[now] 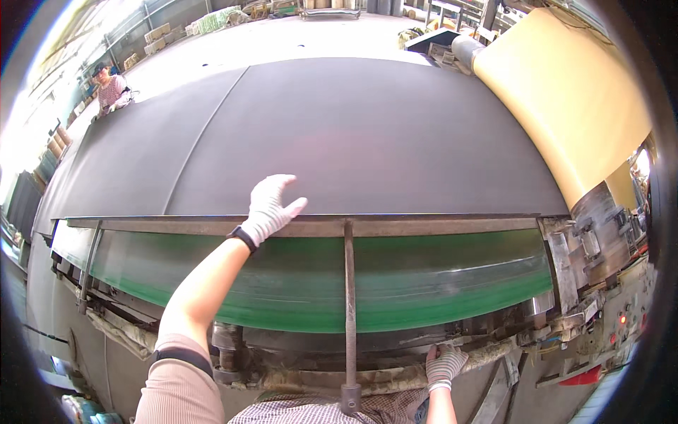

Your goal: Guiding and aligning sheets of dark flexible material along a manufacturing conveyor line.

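At the dark sheet (367, 141), left hand (272, 207) half-curled

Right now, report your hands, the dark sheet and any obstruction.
Left hand open over near edge of dark sheet. Right hand low by rail, grip unclear. Sheet spread wide. Rod between hands; co-worker far left.

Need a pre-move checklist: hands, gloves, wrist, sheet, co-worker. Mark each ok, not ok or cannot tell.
1. Left hand open and empty: ok.
2. Right hand firmly on the wrapped bar: cannot tell, fingers partly hidden.
3. Striped gloves on both hands: ok.
4. Left wrist free of accessories: not ok, black wristband worn.
5. Left hand off the dark sheet: cannot tell, contact unclear.
6. Co-worker clear of sheet: cannot tell, too small.
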Demonstrator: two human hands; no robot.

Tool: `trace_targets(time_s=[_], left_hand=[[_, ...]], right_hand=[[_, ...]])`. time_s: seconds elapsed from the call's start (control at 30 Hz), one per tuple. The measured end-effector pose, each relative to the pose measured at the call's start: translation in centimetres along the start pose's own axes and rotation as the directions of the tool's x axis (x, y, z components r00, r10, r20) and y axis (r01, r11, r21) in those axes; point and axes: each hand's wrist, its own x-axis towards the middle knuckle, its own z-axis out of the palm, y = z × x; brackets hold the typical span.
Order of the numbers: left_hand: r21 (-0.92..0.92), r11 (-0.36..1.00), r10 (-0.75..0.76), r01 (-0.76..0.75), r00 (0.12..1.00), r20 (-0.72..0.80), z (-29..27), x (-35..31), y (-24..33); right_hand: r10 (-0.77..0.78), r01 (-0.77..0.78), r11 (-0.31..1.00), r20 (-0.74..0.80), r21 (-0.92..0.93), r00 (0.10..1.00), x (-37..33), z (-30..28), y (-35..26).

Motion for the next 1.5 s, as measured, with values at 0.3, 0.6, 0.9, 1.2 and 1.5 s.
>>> trace_targets(time_s=[0.3, 0.6, 0.9, 1.2, 1.5], left_hand=[[0.555, 0.778, -0.209, 0.294, 0.954, -0.213, -7.8, -4.5, -12.7], [0.305, 0.926, -0.288, 0.224, 0.940, 0.182, -4.5, -1.3, -4.4], [0.187, 0.982, -0.021, 0.025, 1.000, -0.023, -3.4, -2.7, -4.9], [0.223, 0.948, -0.269, 0.229, 0.948, 0.170, -4.6, -2.5, -7.3], [-0.125, 0.989, 0.107, -0.074, 0.952, 0.285, -0.4, 0.9, 2.1]], right_hand=[[-0.031, 0.042, 0.997, -0.177, 0.058, 0.984, 0.2, 1.2, 0.3], [-0.023, 0.031, 0.998, -0.160, 0.047, 0.987, 0.5, 2.0, 0.6], [-0.024, 0.034, 0.998, -0.207, 0.046, 0.978, -0.2, 0.7, 0.4], [-0.023, 0.026, 1.000, -0.173, 0.011, 0.985, -0.2, 0.1, 0.2], [-0.015, 0.025, 0.995, -0.117, 0.092, 0.993, -0.7, -0.8, 0.5]])
